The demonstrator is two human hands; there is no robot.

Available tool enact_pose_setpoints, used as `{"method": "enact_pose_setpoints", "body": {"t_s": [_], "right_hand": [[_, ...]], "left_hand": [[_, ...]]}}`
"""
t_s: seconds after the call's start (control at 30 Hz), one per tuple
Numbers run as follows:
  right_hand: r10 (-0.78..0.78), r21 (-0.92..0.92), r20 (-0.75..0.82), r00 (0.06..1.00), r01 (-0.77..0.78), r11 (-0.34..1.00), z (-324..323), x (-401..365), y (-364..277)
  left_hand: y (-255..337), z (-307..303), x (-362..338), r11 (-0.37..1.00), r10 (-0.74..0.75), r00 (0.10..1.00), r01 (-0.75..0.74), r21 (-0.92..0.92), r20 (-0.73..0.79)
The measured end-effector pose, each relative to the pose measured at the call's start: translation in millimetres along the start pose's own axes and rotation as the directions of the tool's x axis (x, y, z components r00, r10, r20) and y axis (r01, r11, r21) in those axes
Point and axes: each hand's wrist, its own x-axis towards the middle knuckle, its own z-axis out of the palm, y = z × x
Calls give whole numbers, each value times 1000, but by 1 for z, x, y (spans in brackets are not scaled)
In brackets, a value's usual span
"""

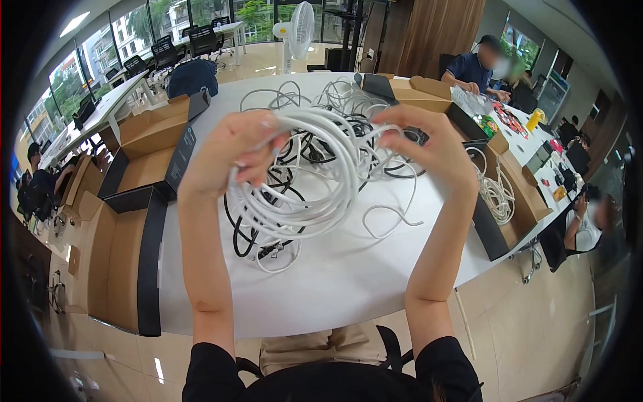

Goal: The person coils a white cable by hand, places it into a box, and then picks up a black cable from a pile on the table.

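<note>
A thick loop of white cable (345,181) hangs over the table in front of me, blurred a little by motion. My left hand (244,151) is closed around its upper left side, fingers wrapped through the loop. On the other side, my right hand (422,141) has thumb and fingers curled about a strand of the same cable, near the coil's upper right. Beneath and behind the coil lies a tangle of black cables (244,234) and white cables, partly hidden by it. One loose white cable end (418,223) rests on the tabletop, right of the coil.
Open cardboard boxes (117,254) stand along the table's left edge. At the right, another box (526,194) contains a bundle of white cable (497,194). A white fan (301,30) stands behind the white table (321,288). Other people sit farther off at the right and left.
</note>
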Motion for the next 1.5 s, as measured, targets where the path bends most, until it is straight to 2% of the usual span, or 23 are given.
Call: {"method": "enact_pose_setpoints", "body": {"t_s": [0.03,0.13,0.27,0.3,0.5,0.6,0.7,0.8,0.83,0.93,0.97,1.07,1.17,1.27,1.4,1.47,1.5], "right_hand": [[256,22,130,958,-261,965,-12,-2,0],[189,304,69,980,-201,931,-15,-1,-2],[213,352,-253,944,-115,929,-14,1,-15],[191,419,-302,934,-50,907,-15,0,-14],[279,498,-575,770,58,865,-26,-3,-8],[335,604,-622,708,161,780,-36,-7,-7],[376,658,-669,641,275,702,-56,-17,0],[355,717,-632,689,345,606,-71,-26,3],[327,653,-677,659,332,681,-70,-26,1],[119,601,-627,770,380,703,-68,-26,1],[78,570,-632,771,395,721,-66,-25,1],[153,585,-699,699,435,684,-70,-26,1],[196,602,-715,671,448,661,-80,-32,9],[202,622,-710,675,467,629,-86,-36,16],[154,638,-699,698,511,576,-82,-39,20],[138,646,-683,717,504,574,-81,-40,21],[-13,702,-527,850,444,556,-79,-37,20]], "left_hand": [[0,-7,-2,998,47,999,-47,-44,4],[2,-18,-10,977,112,993,-119,-176,-49],[2,-28,-12,888,139,987,-158,-432,-75],[1,-30,-10,835,176,984,-169,-524,-37],[-9,-53,-1,632,211,976,-177,-754,-53],[-13,-61,5,557,186,978,-181,-811,-91],[-17,-72,6,325,196,976,-157,-933,-96],[-33,-91,7,313,166,965,-245,-918,-201],[-39,-98,8,313,165,962,-260,-914,-217],[-48,-109,11,378,221,948,-302,-875,-231],[-50,-112,9,386,243,931,-352,-853,-274],[-53,-127,2,416,246,875,-485,-769,-418],[-53,-128,-7,482,178,814,-562,-672,-553],[-68,-153,-4,381,309,819,-572,-727,-482],[-53,-131,0,333,263,772,-636,-696,-579],[-46,-125,-1,461,285,812,-582,-670,-510],[-44,-121,-1,531,311,832,-552,-642,-459]]}}
